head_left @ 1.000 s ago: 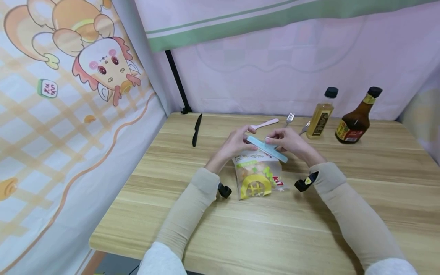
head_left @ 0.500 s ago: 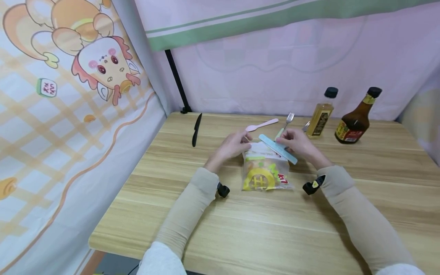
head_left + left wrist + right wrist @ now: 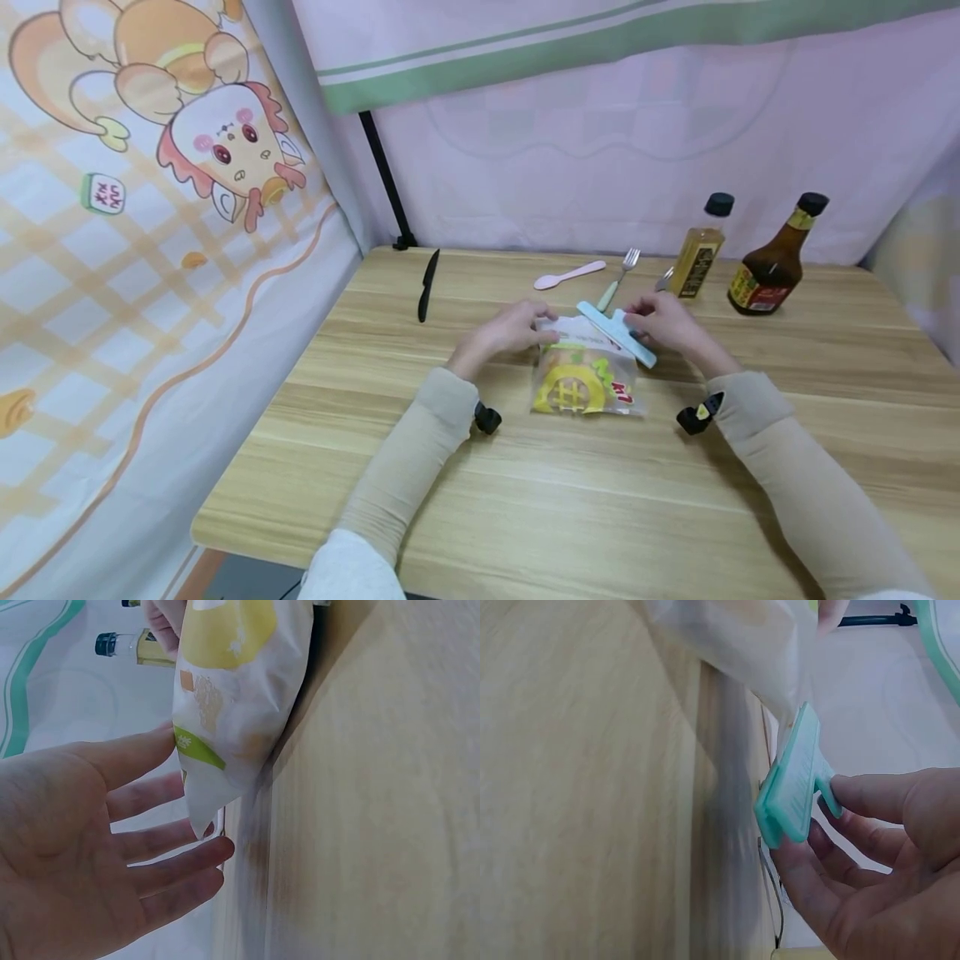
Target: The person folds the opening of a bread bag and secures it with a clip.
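- the snack bag [image 3: 583, 379] lies on the wooden table [image 3: 525, 500], near its middle, between the two hands.
- the left hand [image 3: 512, 327] is at the upper left corner of the bag; its fingers [image 3: 142, 806] are straight and a little apart, and the index finger touches the bag.
- the right hand [image 3: 666, 323] pinches the handle of the light blue bag clip [image 3: 617, 333] between the thumb and the curled fingers [image 3: 832, 862].
- the clip sits at the top right edge of the bag; i cannot tell if it grips the bag.
- behind the hands lie a pink spoon [image 3: 568, 274] and a fork [image 3: 619, 278]; a black knife [image 3: 428, 285] is far to the left.
- an oil bottle [image 3: 697, 247] and a dark sauce bottle [image 3: 772, 258] stand at the back right.
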Tool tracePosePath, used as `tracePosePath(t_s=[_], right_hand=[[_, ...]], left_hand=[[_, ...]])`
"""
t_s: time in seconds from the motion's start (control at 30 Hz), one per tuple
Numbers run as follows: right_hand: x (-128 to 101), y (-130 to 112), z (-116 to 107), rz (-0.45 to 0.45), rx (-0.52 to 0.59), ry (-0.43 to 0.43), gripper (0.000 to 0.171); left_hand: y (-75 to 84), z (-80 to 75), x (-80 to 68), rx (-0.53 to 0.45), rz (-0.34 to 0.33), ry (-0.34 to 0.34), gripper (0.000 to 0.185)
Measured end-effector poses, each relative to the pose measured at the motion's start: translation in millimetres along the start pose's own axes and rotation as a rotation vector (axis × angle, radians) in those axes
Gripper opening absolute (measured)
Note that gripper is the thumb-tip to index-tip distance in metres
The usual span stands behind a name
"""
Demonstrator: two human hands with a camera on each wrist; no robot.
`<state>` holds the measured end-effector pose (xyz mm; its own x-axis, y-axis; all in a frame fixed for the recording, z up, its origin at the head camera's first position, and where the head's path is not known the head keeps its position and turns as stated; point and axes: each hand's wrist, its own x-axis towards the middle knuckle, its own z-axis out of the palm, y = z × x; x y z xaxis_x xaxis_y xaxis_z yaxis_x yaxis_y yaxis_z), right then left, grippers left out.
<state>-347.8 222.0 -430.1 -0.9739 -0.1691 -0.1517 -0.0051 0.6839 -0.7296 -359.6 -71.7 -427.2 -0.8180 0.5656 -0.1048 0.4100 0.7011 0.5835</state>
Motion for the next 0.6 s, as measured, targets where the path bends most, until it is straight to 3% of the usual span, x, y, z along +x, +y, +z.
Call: tracePosePath(t_s=[0.4,0.6], right_hand=[[-1,14,7,-0.124,-0.167,0.041,0.024],[-4,15,6,-0.119,-0.206,0.013,0.029]], left_hand=[[4.2,1.0,-1.7,0.043,0.015,-0.059,0.047],[5.1,1.7,-3.3,0.038,0.020,-0.078,0.047]])
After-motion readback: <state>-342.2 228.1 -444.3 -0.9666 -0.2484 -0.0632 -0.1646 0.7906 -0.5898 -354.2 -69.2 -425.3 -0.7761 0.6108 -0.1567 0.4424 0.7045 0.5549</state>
